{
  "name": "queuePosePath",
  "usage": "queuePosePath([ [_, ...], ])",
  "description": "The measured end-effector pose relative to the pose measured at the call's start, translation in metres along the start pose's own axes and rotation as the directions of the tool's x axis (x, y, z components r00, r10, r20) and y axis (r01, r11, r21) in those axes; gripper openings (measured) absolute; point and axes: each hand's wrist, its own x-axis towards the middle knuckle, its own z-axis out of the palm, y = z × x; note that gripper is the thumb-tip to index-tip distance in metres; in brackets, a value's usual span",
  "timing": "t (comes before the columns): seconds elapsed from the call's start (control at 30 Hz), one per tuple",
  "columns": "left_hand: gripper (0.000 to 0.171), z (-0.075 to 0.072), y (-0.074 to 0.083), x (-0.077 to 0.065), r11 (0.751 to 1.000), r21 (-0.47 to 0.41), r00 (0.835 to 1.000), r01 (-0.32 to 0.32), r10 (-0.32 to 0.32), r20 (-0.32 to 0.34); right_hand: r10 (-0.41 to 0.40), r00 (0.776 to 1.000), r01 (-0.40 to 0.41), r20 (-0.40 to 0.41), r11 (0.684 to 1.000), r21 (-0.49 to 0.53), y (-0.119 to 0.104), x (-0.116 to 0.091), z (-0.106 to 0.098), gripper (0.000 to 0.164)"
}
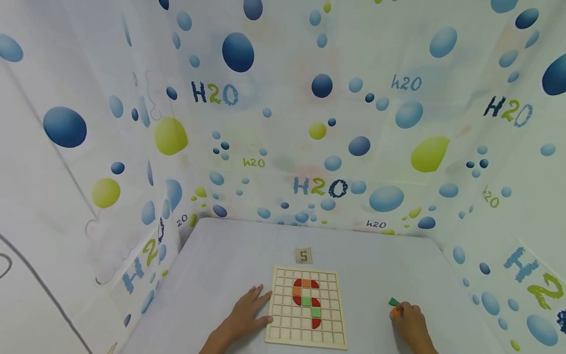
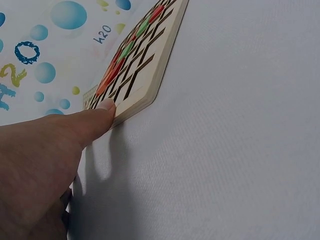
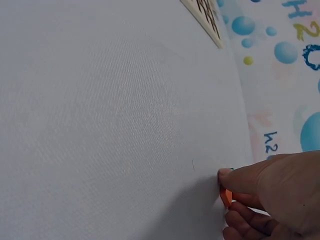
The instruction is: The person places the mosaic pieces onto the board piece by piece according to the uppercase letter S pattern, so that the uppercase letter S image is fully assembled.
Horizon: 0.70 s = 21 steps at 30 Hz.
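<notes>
A square wooden grid board (image 1: 283,332) lies on the table, bearing red, orange and green tiles set in a curving S-like shape. My left hand (image 1: 245,310) touches the board's left edge with spread fingers; in the left wrist view its thumb (image 2: 95,120) rests at the board's rim. Off to the right of the board, my right hand (image 1: 410,322) pinches an orange tile (image 3: 227,197) between thumb and fingers. A green piece (image 1: 393,301) shows just beyond those fingertips; whether it is held too is unclear.
Behind the board lies a small card (image 1: 303,255) with an S-like pattern on a grid. A pale cloth covers the table (image 1: 239,246). Curtains (image 1: 283,108) printed with bubbles and H2O lettering stand at the back and both sides.
</notes>
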Motion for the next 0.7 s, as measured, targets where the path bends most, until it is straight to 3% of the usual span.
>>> queuePosePath([
  [0.43, 0.076, -0.0014, 0.0032, -0.0006, 1.0, 0.009, 1.0, 0.013, -0.013, 0.013, -0.049, 0.999, 0.049, -0.011, 0.998, -0.049, 0.0042, 0.0024, 0.0042, 0.02],
  [0.7, 0.076, -0.0006, 0.0023, -0.0002, 1.0, 0.004, 0.999, 0.025, -0.025, 0.022, -0.083, 0.997, 0.083, 0.005, 0.996, 0.029, -0.0033, -0.001, 0.0094, 0.023],
])
